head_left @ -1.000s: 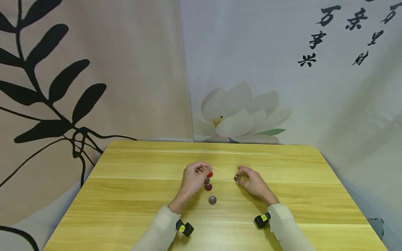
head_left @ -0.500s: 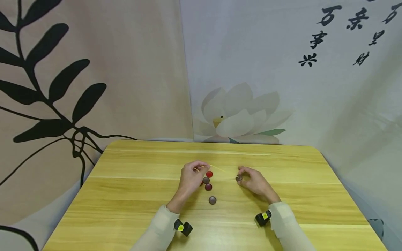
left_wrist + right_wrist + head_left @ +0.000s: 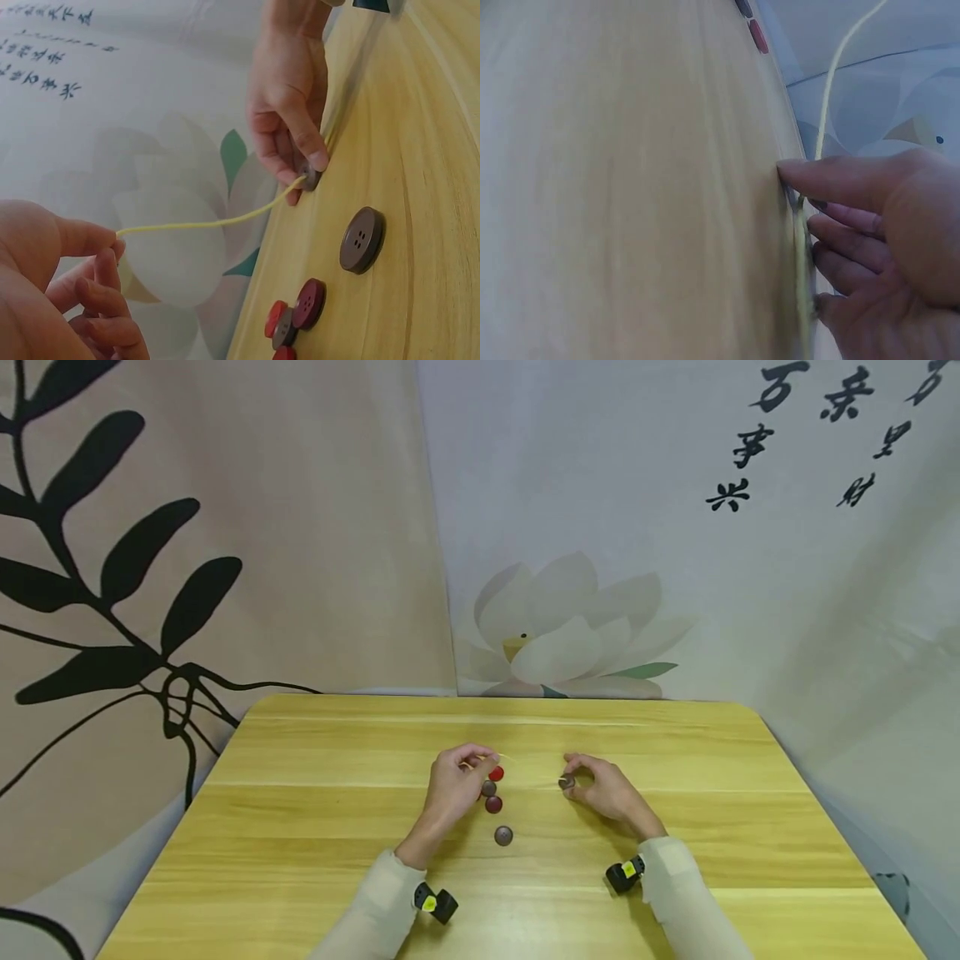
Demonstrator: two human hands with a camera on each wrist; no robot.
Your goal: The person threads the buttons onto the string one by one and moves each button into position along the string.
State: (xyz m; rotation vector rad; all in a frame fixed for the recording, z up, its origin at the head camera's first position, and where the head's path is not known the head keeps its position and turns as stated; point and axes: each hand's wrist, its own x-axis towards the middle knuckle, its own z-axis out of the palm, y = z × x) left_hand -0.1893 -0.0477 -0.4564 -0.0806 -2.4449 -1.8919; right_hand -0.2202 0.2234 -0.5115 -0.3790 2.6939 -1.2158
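Note:
Between thumb and fingertips, my left hand (image 3: 453,785) pinches the end of a yellow cord (image 3: 187,224) above the table. The cord sags in a gentle curve across to my right hand (image 3: 609,789). That hand pinches a brown button (image 3: 311,178), and the cord runs into the button's face; more cord trails past my right fingers (image 3: 847,184). On the table below the left hand lie loose buttons: a bright red one (image 3: 497,773), a brown one (image 3: 489,788) and a dark red one (image 3: 493,805) close together. A separate four-hole brown button (image 3: 361,240) lies nearer me.
Another red button (image 3: 284,354) shows partly at the bottom edge of the left wrist view. The wooden table (image 3: 300,877) has rounded far corners. Behind it hangs a cloth backdrop (image 3: 345,527) with printed leaves, a flower and writing.
My left hand has shifted slightly left, uncovering more of the bright red button. The right hand stays nearly in place, still pinching the brown button. The head view has tilted a little.

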